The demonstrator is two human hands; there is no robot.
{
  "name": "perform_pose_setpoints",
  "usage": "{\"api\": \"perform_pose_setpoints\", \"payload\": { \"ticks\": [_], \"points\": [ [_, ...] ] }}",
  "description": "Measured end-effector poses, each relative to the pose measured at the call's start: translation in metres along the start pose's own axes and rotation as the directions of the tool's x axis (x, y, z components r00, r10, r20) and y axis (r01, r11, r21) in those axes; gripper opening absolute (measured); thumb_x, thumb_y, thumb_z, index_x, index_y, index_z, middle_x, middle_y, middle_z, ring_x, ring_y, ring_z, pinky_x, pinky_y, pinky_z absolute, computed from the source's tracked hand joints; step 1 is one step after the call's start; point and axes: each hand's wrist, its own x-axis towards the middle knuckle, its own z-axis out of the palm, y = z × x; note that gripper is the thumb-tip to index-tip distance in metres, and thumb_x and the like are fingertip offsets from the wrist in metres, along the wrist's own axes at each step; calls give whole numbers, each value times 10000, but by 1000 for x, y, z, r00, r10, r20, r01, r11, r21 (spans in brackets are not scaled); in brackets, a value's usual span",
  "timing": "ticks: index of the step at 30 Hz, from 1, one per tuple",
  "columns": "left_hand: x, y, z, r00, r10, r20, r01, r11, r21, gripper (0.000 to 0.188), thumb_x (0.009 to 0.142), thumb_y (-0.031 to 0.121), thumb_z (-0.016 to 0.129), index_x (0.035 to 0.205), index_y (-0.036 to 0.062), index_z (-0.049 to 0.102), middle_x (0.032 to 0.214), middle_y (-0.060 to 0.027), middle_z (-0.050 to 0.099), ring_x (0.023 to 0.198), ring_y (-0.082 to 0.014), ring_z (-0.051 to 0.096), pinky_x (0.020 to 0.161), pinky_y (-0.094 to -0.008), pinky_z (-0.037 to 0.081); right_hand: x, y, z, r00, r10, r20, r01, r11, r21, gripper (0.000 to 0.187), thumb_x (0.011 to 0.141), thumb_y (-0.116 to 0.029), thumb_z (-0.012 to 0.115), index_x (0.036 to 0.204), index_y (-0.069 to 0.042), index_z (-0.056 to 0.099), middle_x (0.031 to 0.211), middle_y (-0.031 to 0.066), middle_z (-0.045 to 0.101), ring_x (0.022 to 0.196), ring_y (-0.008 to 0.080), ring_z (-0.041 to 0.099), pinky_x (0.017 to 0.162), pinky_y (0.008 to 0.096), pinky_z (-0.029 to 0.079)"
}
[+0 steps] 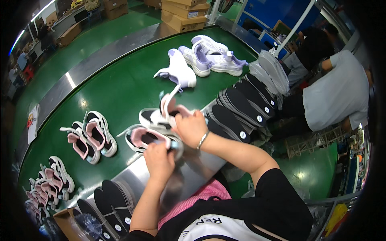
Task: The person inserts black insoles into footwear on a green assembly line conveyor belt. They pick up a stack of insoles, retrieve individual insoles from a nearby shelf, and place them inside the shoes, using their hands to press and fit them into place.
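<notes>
My left hand (159, 161) is closed on the heel of a white and black sneaker (136, 135) with pink lining, just over the metal edge of the line. My right hand (193, 127) grips a second pink-lined sneaker (165, 105), raised and tilted, its tongue and laces smeared by motion. Between the two shoes, part of another white and black sneaker (148, 116) shows behind them. My fingertips are partly hidden inside the collars. To the left, a pair of matching sneakers (96, 134) stands on the green belt (116, 92).
White and lilac sneakers (193, 60) lie farther along the belt. Stacks of black insoles (229, 122) line the near edge on the right, with more insoles (114, 201) at lower left. Several sneakers (50, 180) stand far left. A person in grey (335, 88) works at right.
</notes>
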Motion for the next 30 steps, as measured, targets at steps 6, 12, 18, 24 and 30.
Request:
{"api": "perform_pose_setpoints", "payload": {
  "ticks": [6,12,18,24,30],
  "points": [
    [-82,26,12,965,235,116,-227,971,-80,268,596,118,638,824,49,515,816,-97,524,804,-279,482,685,-395,358,-107,-10,19,952,-86,292,56,992,111,134,759,-189,453,789,-69,503,693,89,604,668,206,597,660,382,408],
    [-114,6,5,923,-374,-88,331,892,-308,392,687,151,622,990,-18,439,1020,-160,469,941,-298,445,779,-366,362,-123,61,-1,984,149,-94,-116,949,293,213,705,-230,578,864,-102,517,757,68,547,760,252,528,680,383,413],
    [-62,-4,25,945,-271,-186,181,902,-391,373,775,194,553,1029,-57,445,996,-186,485,930,-313,453,794,-372,357,-127,94,35,899,348,265,-381,921,84,500,615,-395,673,993,-145,463,947,67,518,927,248,503,767,415,358],
    [-36,-11,22,911,-362,-198,214,825,-523,280,814,201,460,938,-42,522,895,-193,549,862,-317,519,769,-349,391,-112,93,25,929,297,220,-294,955,-49,386,631,-401,634,863,-107,541,880,75,577,815,239,564,675,404,391],
    [-36,-18,26,826,-557,-88,410,701,-584,290,792,264,492,899,3,556,804,-160,580,739,-285,559,675,-336,426,-113,88,-42,934,327,-148,-197,812,550,132,709,-131,604,693,-8,557,726,104,547,663,230,530,589,299,420]
  ]
}}
